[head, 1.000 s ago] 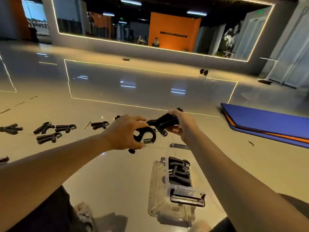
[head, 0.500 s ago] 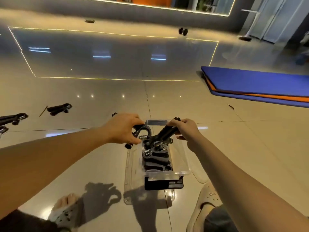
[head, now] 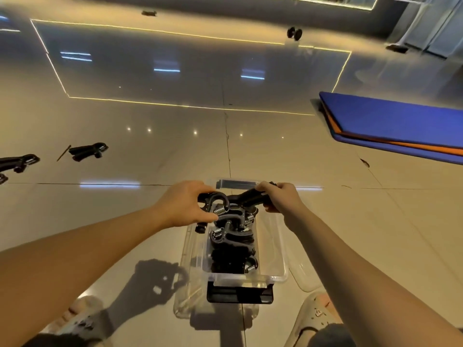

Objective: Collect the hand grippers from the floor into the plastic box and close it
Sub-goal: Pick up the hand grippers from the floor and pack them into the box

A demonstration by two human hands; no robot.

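Note:
A clear plastic box [head: 276,256] with a black latch stands open on the floor between my feet, holding several black hand grippers [head: 231,242]. My left hand [head: 186,205] is shut on one black hand gripper [head: 215,200] with a steel spring, just above the box's far left side. My right hand [head: 281,197] is shut on the handles of another hand gripper [head: 250,196] over the box's far end. Two more hand grippers lie on the floor at the left, one at mid-left [head: 87,151] and one at the frame's edge [head: 18,162].
The box's clear lid [head: 186,296] lies under and beside the box. A blue and orange mat [head: 400,126] lies at the right. My sandalled feet [head: 317,315] flank the box. A small dumbbell [head: 294,33] sits far off on the glossy tiled floor.
My view has tilted down toward the box. Both hands, each holding a hand gripper, have come down from above the floor to just over the box's far end.

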